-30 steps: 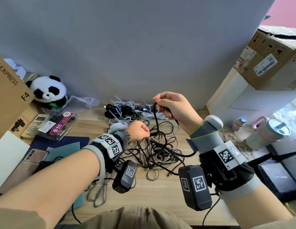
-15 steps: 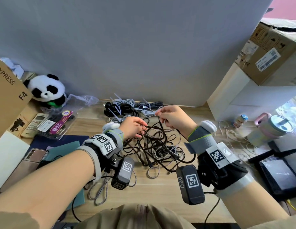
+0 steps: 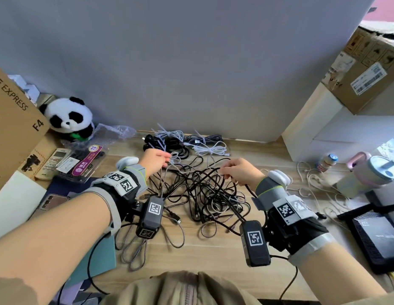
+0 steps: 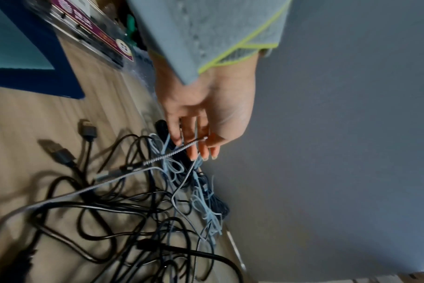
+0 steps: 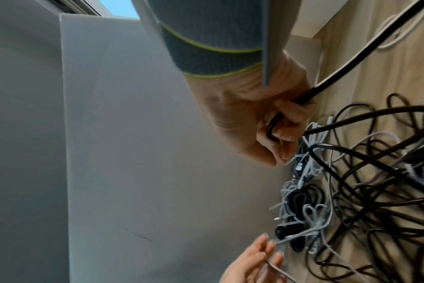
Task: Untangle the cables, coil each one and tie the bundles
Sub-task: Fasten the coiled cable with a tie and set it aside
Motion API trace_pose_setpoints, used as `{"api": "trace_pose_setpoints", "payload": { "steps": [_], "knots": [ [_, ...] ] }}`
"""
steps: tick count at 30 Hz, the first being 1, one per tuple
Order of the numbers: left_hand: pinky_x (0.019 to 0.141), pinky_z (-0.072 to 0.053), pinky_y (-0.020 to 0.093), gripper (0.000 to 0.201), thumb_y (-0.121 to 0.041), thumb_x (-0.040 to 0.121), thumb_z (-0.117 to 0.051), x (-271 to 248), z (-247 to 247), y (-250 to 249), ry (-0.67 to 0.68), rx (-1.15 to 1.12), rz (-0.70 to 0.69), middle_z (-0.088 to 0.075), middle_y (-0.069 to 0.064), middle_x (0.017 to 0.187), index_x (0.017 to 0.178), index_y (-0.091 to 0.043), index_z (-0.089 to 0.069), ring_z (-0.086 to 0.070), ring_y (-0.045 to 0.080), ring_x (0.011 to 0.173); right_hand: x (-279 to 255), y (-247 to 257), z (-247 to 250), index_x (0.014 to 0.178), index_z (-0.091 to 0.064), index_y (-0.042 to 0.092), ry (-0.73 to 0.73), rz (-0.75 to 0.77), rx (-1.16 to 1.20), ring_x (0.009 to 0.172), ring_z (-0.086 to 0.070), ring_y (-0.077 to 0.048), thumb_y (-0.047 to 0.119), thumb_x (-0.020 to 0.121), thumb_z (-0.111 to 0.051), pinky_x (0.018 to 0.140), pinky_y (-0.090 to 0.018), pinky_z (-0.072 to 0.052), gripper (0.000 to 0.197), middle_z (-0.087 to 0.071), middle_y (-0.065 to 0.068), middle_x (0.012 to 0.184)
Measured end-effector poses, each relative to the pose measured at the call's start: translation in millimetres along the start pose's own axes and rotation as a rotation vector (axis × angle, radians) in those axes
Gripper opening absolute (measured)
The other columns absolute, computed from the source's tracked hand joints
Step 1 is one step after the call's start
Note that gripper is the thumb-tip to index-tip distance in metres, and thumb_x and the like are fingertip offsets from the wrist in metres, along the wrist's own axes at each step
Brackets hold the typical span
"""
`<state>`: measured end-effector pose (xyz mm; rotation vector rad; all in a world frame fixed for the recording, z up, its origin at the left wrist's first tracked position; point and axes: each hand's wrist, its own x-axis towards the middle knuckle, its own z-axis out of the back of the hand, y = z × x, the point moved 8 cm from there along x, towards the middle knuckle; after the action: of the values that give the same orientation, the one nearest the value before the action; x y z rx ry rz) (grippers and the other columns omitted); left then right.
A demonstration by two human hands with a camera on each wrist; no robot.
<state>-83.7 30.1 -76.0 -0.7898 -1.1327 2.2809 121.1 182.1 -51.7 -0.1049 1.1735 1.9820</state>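
Note:
A tangle of black and braided grey cables (image 3: 205, 192) lies on the wooden desk (image 3: 213, 243) between my hands. My left hand (image 3: 157, 158) (image 4: 201, 141) holds a braided grey cable (image 4: 179, 151) looped over its fingers at the tangle's far left. My right hand (image 3: 235, 170) (image 5: 276, 132) grips a thick black cable (image 5: 346, 65) at the tangle's right side, fingers curled round it. Behind the tangle, against the wall, lie several coiled and tied bundles (image 3: 180, 142), white, grey and black.
A panda toy (image 3: 68, 117), a cardboard box (image 3: 13, 119), a remote (image 3: 53, 161) and packets sit at the left. A phone (image 3: 53, 201) and blue notebooks lie near my left arm. Right side holds a cup (image 3: 367, 172), a small bottle (image 3: 327, 161), white cords and a black device (image 3: 381, 234).
Both hands have come down from above the tangle and spread apart, the left going left with the braided grey cable, the right going right with the black cable.

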Motion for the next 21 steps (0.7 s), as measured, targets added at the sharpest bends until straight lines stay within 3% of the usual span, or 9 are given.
{"api": "trace_pose_setpoints", "payload": {
  "steps": [2, 4, 6, 8, 11, 14, 18, 20, 21],
  "knots": [
    [0.050, -0.040, 0.011, 0.029, 0.005, 0.093, -0.041, 0.0, -9.5, 22.1, 0.064, 0.097, 0.078, -0.062, 0.017, 0.106, 0.113, 0.005, -0.063, -0.051, 0.010, 0.067, 7.0, -10.0, -3.2, 0.080, -0.057, 0.020, -0.038, -0.016, -0.028, 0.048, -0.038, -0.007, 0.018, 0.090, -0.060, 0.033, -0.013, -0.027, 0.010, -0.052, 0.006, 0.069],
    [0.055, -0.039, 0.019, 0.020, -0.001, 0.093, -0.046, -1.0, -15.9, 42.7, 0.117, 0.197, 0.172, -0.060, 0.016, 0.092, 0.094, 0.002, -0.066, -0.045, 0.010, 0.060, 10.8, -17.2, -1.9, 0.091, -0.054, 0.021, -0.105, -0.034, -0.033, 0.051, -0.043, -0.008, 0.020, 0.088, -0.062, 0.037, -0.013, -0.033, 0.009, -0.048, 0.008, 0.075],
    [0.062, -0.042, 0.027, 0.023, -0.006, 0.093, -0.048, -3.9, -19.2, 55.9, 0.153, 0.273, 0.229, -0.053, 0.007, 0.075, 0.071, -0.012, -0.055, -0.043, 0.011, 0.059, 14.5, -23.3, 1.9, 0.106, -0.051, 0.020, -0.169, -0.060, -0.031, 0.058, -0.049, -0.010, 0.021, 0.088, -0.062, 0.049, -0.019, -0.039, 0.021, -0.050, 0.005, 0.085],
    [0.068, -0.043, 0.030, 0.026, -0.007, 0.092, -0.048, -3.7, -21.6, 62.6, 0.173, 0.327, 0.239, -0.050, 0.003, 0.072, 0.068, -0.016, -0.049, -0.045, 0.015, 0.062, 20.9, -29.3, 4.9, 0.120, -0.047, 0.017, -0.201, -0.105, -0.080, 0.070, -0.054, -0.016, 0.022, 0.087, -0.061, 0.062, -0.027, -0.042, 0.036, -0.054, -0.001, 0.099],
    [0.068, -0.047, 0.023, 0.017, -0.009, 0.092, -0.048, -1.5, -24.1, 54.9, 0.160, 0.347, 0.169, -0.054, 0.007, 0.093, 0.087, -0.013, -0.063, -0.052, 0.020, 0.071, 31.1, -40.7, 9.2, 0.123, -0.051, 0.009, -0.223, -0.168, -0.186, 0.083, -0.052, -0.021, 0.019, 0.086, -0.059, 0.070, -0.027, -0.039, 0.039, -0.060, -0.007, 0.106],
    [0.045, -0.041, 0.019, 0.020, -0.012, 0.092, -0.050, -0.4, -30.7, 35.1, 0.165, 0.249, 0.073, -0.057, 0.006, 0.101, 0.104, -0.015, -0.065, -0.049, 0.016, 0.052, 45.1, -56.1, 4.9, 0.105, -0.060, 0.006, -0.165, -0.230, -0.135, 0.073, -0.052, -0.019, 0.018, 0.087, -0.059, 0.067, -0.028, -0.042, 0.022, -0.057, -0.005, 0.083],
    [0.036, -0.027, 0.013, 0.024, -0.003, 0.094, -0.045, -7.5, -51.6, 11.8, 0.268, 0.173, 0.018, -0.052, -0.003, 0.074, 0.110, -0.008, -0.062, -0.034, 0.002, 0.031, 52.9, -68.3, -8.9, 0.108, -0.062, 0.006, -0.063, -0.258, -0.062, 0.061, -0.046, -0.010, 0.030, 0.087, -0.066, 0.058, -0.023, -0.042, 0.032, -0.053, 0.000, 0.073],
    [0.041, -0.032, 0.011, 0.025, -0.002, 0.094, -0.044, -7.5, -64.5, 7.5, 0.324, 0.170, 0.006, -0.058, 0.001, 0.088, 0.112, -0.007, -0.062, -0.043, 0.004, 0.041, 54.8, -68.1, -14.2, 0.108, -0.065, 0.007, -0.039, -0.225, -0.088, 0.059, -0.045, -0.010, 0.034, 0.086, -0.067, 0.052, -0.021, -0.037, 0.035, -0.051, 0.003, 0.070],
    [0.052, -0.039, 0.011, 0.026, -0.002, 0.094, -0.045, -6.5, -71.6, 5.6, 0.355, 0.183, -0.004, -0.060, 0.004, 0.099, 0.114, -0.006, -0.062, -0.054, 0.011, 0.058, 56.4, -69.4, -14.5, 0.108, -0.064, 0.008, -0.042, -0.220, -0.093, 0.060, -0.046, -0.011, 0.035, 0.086, -0.067, 0.050, -0.021, -0.035, 0.035, -0.053, 0.003, 0.072]
  ]
}}
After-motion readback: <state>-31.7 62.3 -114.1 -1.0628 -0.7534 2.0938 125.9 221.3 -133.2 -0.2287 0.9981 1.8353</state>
